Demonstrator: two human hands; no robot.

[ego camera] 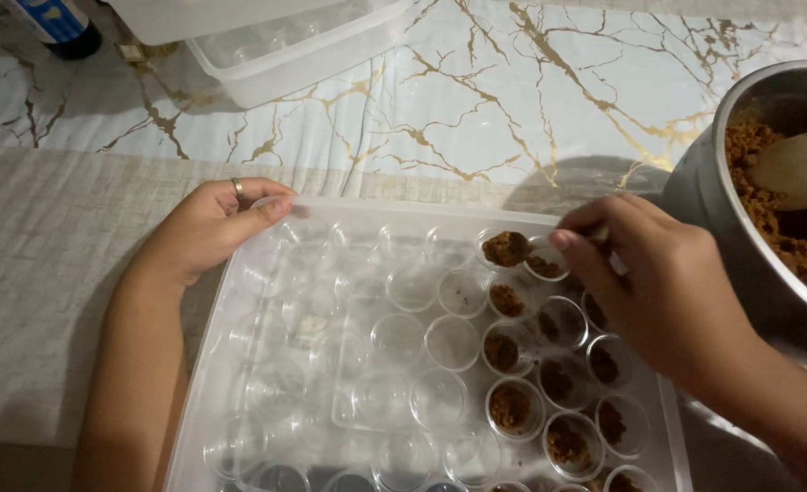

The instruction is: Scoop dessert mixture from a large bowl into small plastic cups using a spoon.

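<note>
A marble-patterned table (513, 100) carries a clear plastic tray (239, 337) of small clear cups (397, 337) at 6 o'clock, those on its right side holding brown crumbs (510, 406), and a steel bowl (709, 191) of the same crumbs with a wooden spoon (800, 169) at 3 o'clock. A second clear container (303, 55) sits at 12 o'clock. The left hand (205, 228) grips the tray's far left rim, fingers curled over it, while the right hand (668, 287) hovers over the filled cups with fingertips (563, 240) pinched together; what they pinch I cannot tell.

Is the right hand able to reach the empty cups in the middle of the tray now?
Probably yes. The right hand hovers over the filled cups at the tray's right side, and the empty cups beside them stand open, with nothing above. The left hand only holds the far left rim.
</note>
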